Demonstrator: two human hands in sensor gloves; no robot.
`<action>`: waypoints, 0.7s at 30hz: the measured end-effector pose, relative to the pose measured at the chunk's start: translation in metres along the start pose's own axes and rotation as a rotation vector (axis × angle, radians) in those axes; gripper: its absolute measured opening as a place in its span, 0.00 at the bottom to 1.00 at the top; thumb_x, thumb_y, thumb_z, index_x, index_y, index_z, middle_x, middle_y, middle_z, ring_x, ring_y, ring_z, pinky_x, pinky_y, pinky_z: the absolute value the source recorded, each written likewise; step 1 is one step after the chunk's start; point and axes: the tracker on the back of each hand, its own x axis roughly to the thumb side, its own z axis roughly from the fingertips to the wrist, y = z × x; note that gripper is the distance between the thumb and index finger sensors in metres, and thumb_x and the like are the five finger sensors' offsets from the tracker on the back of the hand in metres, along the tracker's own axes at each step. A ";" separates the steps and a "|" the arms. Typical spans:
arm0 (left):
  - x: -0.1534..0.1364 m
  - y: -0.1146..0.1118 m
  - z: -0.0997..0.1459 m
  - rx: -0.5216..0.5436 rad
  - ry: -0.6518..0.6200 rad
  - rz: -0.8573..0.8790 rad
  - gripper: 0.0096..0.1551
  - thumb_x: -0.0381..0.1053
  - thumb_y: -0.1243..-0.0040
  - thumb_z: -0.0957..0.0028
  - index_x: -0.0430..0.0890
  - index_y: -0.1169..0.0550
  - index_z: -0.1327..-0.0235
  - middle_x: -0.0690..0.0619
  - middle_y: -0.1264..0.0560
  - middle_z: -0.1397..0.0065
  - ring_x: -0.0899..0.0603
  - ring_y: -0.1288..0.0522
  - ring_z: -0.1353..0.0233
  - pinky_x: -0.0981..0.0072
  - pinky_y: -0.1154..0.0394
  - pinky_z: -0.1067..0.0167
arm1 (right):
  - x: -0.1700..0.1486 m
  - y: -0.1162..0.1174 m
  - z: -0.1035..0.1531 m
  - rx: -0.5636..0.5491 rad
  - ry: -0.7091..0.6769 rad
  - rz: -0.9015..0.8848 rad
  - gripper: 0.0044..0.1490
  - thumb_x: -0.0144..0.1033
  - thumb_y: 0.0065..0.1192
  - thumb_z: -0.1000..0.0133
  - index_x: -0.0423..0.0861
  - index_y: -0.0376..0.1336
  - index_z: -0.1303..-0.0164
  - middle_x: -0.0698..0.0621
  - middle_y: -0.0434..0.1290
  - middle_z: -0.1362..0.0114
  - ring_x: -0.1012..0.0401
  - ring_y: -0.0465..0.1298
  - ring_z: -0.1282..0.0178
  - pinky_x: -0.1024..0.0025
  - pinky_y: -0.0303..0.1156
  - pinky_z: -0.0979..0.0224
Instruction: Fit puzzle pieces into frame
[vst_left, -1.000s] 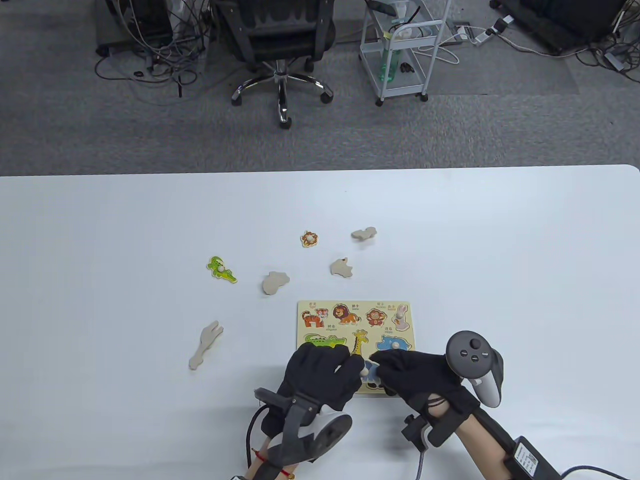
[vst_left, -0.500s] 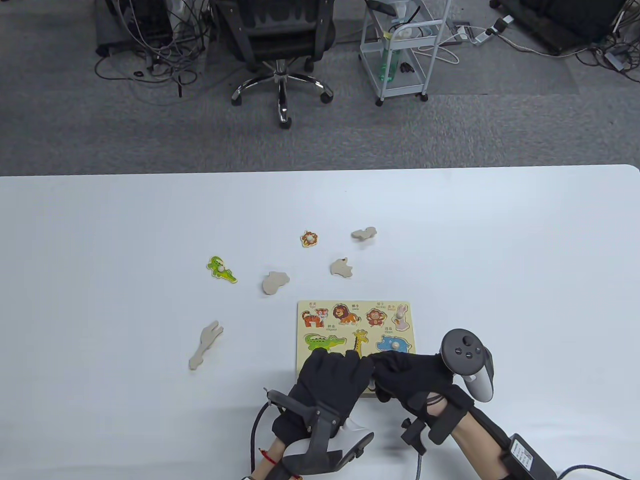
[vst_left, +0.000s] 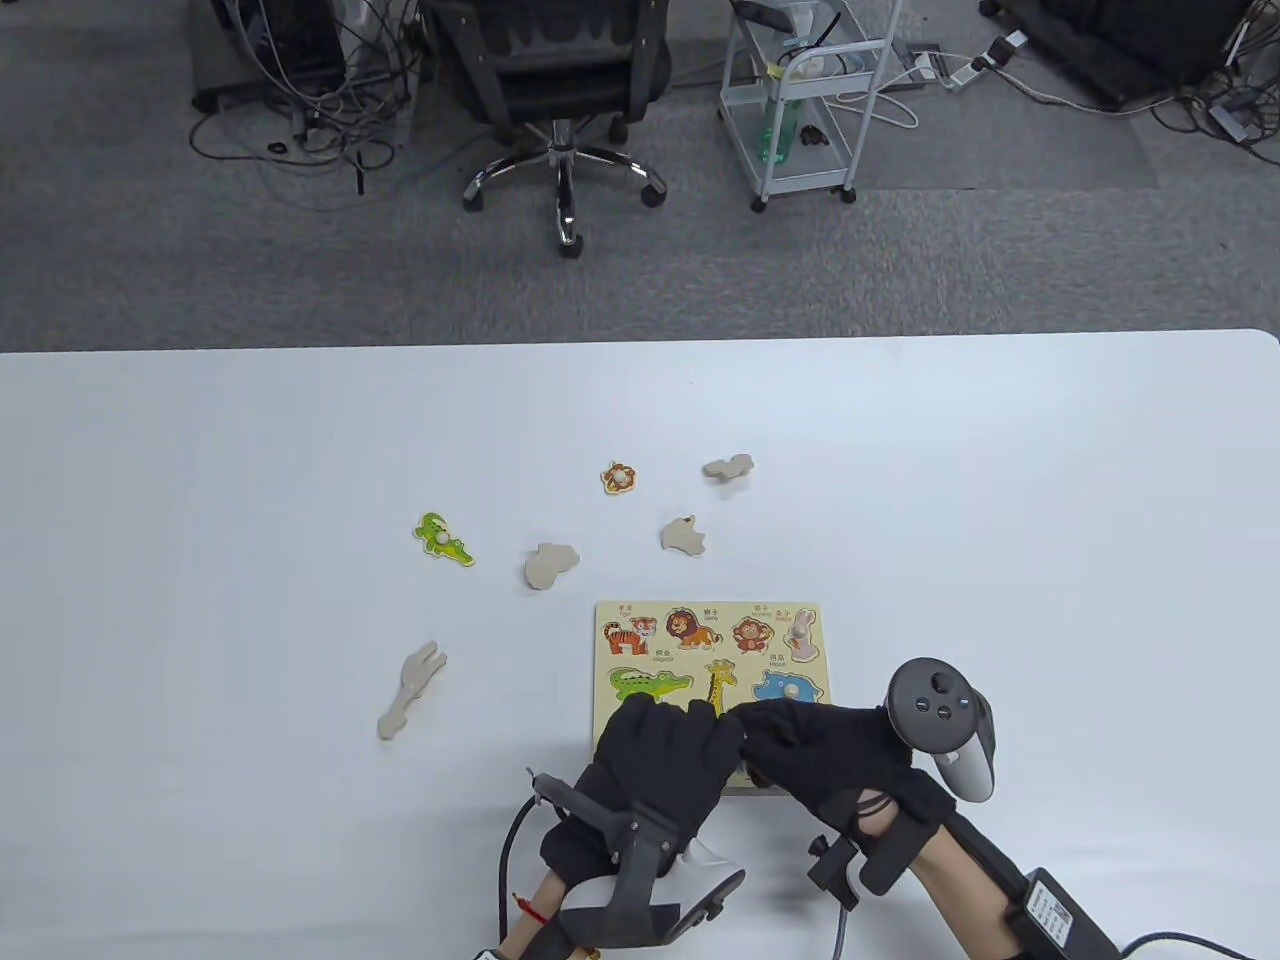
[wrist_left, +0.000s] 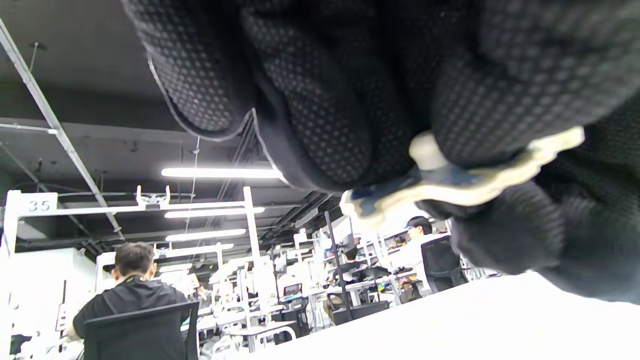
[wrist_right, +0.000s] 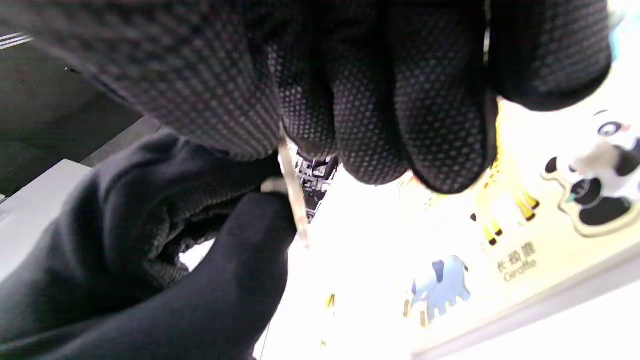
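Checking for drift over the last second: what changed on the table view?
The left hand slid back off the frame's crocodile picture toward the near edge. The right hand edged that way too. The hands closed together over the blue piece, hiding it from above. Loose pieces and the frame stayed put.

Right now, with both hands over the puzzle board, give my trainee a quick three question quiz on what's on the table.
1. True or false: the crocodile piece lies left of the board.
2. How many loose pieces lie plain side up on the table?
3. What sits between the left hand and right hand? A) a puzzle piece B) a pen C) nothing

Key: 1 true; 2 four; 3 A
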 end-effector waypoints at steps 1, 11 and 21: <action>-0.003 -0.001 0.000 -0.031 0.002 -0.001 0.24 0.60 0.21 0.62 0.59 0.12 0.51 0.59 0.09 0.44 0.50 0.08 0.51 0.52 0.17 0.39 | 0.000 -0.003 0.001 -0.018 0.010 0.000 0.33 0.43 0.78 0.51 0.37 0.74 0.42 0.34 0.82 0.40 0.38 0.83 0.49 0.38 0.76 0.46; -0.019 -0.042 0.001 -0.400 0.012 -0.067 0.24 0.60 0.21 0.62 0.60 0.12 0.50 0.59 0.09 0.44 0.51 0.08 0.50 0.52 0.17 0.39 | -0.005 -0.043 0.004 -0.122 0.074 0.149 0.35 0.43 0.79 0.52 0.41 0.72 0.36 0.35 0.75 0.28 0.33 0.73 0.31 0.29 0.64 0.32; -0.017 -0.064 0.001 -0.527 0.011 -0.151 0.23 0.59 0.21 0.60 0.60 0.12 0.49 0.59 0.10 0.42 0.51 0.08 0.48 0.52 0.18 0.38 | -0.014 -0.063 0.008 -0.163 0.141 0.183 0.40 0.43 0.79 0.51 0.46 0.67 0.29 0.38 0.65 0.18 0.35 0.63 0.20 0.28 0.55 0.25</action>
